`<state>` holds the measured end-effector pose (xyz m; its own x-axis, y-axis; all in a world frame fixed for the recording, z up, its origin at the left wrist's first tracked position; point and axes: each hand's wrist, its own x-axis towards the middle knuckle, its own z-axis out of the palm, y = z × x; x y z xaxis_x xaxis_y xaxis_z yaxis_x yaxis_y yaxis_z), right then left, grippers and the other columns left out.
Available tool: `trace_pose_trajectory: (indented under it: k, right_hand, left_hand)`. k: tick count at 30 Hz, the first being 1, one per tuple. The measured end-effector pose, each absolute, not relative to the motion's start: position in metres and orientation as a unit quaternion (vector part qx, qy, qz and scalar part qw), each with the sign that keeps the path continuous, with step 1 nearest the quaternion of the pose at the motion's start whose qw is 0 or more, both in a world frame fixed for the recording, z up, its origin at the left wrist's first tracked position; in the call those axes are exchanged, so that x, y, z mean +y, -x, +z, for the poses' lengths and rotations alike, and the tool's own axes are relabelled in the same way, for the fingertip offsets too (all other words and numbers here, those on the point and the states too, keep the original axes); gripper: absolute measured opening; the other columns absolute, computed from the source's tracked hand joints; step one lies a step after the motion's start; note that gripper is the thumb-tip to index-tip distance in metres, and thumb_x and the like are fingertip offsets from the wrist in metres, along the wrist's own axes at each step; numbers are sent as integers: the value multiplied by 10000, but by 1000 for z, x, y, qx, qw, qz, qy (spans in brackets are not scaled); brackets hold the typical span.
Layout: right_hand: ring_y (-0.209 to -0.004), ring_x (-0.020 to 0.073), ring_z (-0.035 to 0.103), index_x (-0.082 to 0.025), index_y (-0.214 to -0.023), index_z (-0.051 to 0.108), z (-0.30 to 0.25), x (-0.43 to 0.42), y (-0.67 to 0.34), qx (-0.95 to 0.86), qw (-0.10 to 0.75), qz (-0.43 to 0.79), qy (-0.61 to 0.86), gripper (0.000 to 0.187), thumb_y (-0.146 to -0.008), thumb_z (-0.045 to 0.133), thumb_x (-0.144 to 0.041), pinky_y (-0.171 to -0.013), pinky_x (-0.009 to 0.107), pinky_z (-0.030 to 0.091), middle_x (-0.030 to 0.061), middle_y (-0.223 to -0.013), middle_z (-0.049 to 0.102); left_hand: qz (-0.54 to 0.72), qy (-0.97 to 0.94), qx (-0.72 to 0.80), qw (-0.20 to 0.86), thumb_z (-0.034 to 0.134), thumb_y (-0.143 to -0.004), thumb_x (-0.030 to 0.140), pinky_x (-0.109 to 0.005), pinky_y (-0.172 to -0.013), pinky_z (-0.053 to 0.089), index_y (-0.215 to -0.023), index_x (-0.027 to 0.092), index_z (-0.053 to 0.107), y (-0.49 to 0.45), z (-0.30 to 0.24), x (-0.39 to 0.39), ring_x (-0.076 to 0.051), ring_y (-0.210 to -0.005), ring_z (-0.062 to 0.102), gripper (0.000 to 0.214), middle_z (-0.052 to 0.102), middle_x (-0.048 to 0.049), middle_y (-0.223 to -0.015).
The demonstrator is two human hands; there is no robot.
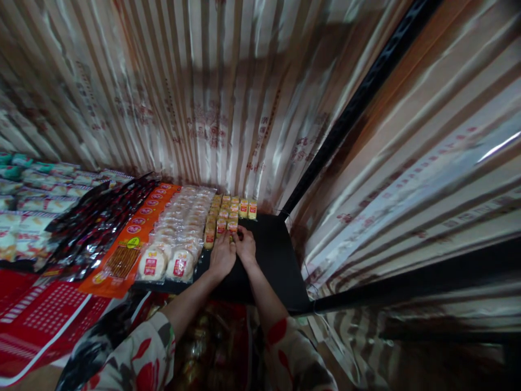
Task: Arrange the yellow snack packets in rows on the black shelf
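Note:
Small yellow snack packs (224, 212) with red-and-white labels stand in short rows on a black shelf (277, 260). At the front of these rows, my left hand (223, 254) has its fingers closed against a front pack. Close beside it, my right hand (246, 247) pinches at the right side of the same front pack (232, 225). The fingertips partly hide the pack. To the left of my hands lie rows of clear-wrapped round white crackers (181, 263) with red labels.
Further left are an orange snack bag (130, 247), dark shiny packets (101, 225) and white packets (36, 228). A red basket (36, 315) sits below left. Striped plastic sheeting (228, 108) hangs behind, and a black metal post (345, 125) rises at the shelf's back right corner.

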<state>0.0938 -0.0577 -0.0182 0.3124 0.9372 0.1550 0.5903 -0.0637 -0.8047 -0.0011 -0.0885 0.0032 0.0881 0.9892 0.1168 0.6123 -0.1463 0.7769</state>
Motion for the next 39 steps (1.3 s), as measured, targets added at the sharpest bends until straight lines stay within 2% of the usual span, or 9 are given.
trace_pose_trajectory:
  k: [7, 10, 16, 19, 25, 28, 32, 35, 39]
  right_hand:
    - [-682, 144, 542, -173, -1162, 545, -21, -55, -88, -542, 431, 215, 689, 412, -782, 492, -322, -775, 313, 456, 94, -1006, 573]
    - [-683, 138, 539, -187, -1234, 491, -25, -54, -87, -523, 454, 222, 686, 498, -771, 507, -369, -771, 305, 454, 99, -1073, 553]
    - [-857, 169, 559, -237, -1165, 552, -29, -52, -86, -539, 423, 220, 694, 391, -806, 466, -366, -828, 305, 429, 71, -1130, 554]
    - [-849, 166, 567, -235, -1164, 555, -31, -53, -87, -540, 436, 225, 684, 395, -803, 466, -367, -823, 301, 436, 68, -1123, 559]
    - [-886, 167, 565, -194, -1168, 553, -33, -52, -88, -547, 446, 212, 677, 405, -808, 441, -342, -863, 310, 426, 91, -1154, 554]
    - [-942, 178, 554, -170, -1165, 556, -28, -56, -87, -540, 450, 214, 678, 432, -780, 484, -353, -883, 304, 411, 103, -1140, 560]
    - [-811, 159, 561, -135, -1196, 516, -22, -77, -83, -527, 466, 192, 684, 458, -799, 456, -355, -844, 311, 423, 134, -1152, 545]
    - [-818, 152, 559, -143, -1157, 527, -21, -108, -73, -508, 503, 199, 671, 411, -827, 413, -360, -812, 287, 432, 112, -1080, 583]
    - [-784, 139, 575, -168, -1104, 526, -27, -166, -53, -488, 543, 273, 626, 358, -853, 383, -380, -727, 250, 453, 72, -947, 627]
  left_hand:
    - [363, -661, 583, 302, 366, -803, 164, -398, -1098, 213, -1232, 113, 490, 3, -1, -88, -242, -1292, 329, 449, 472, -122, -1326]
    - [375, -655, 577, 311, 371, -800, 166, -395, -1101, 209, -1247, 122, 474, 3, -1, -87, -229, -1295, 326, 461, 465, -111, -1335]
    - [361, -665, 576, 309, 347, -810, 171, -401, -1104, 202, -1248, 94, 471, 4, -4, -86, -236, -1294, 328, 462, 449, -133, -1343]
    - [356, -681, 571, 289, 340, -811, 160, -415, -1095, 218, -1247, 93, 471, 3, -7, -87, -242, -1293, 327, 460, 432, -138, -1356]
    - [381, -679, 549, 303, 360, -804, 150, -402, -1096, 229, -1226, 143, 495, 2, -8, -95, -229, -1289, 330, 443, 487, -93, -1311]
    - [377, -676, 553, 308, 374, -801, 148, -378, -1089, 242, -1197, 119, 516, 5, -1, -103, -228, -1265, 362, 422, 489, -117, -1298]
    - [355, -680, 566, 303, 386, -788, 122, -354, -1011, 341, -1102, 115, 571, 17, 2, -121, -229, -1117, 494, 365, 567, -128, -1165]
    - [349, -683, 555, 322, 378, -773, 92, -330, -932, 399, -979, 165, 615, 32, -9, -142, -204, -970, 557, 322, 618, -83, -1006]
    - [371, -673, 526, 364, 381, -759, 84, -293, -888, 416, -869, 193, 623, 58, -28, -182, -177, -894, 561, 287, 621, -55, -880]
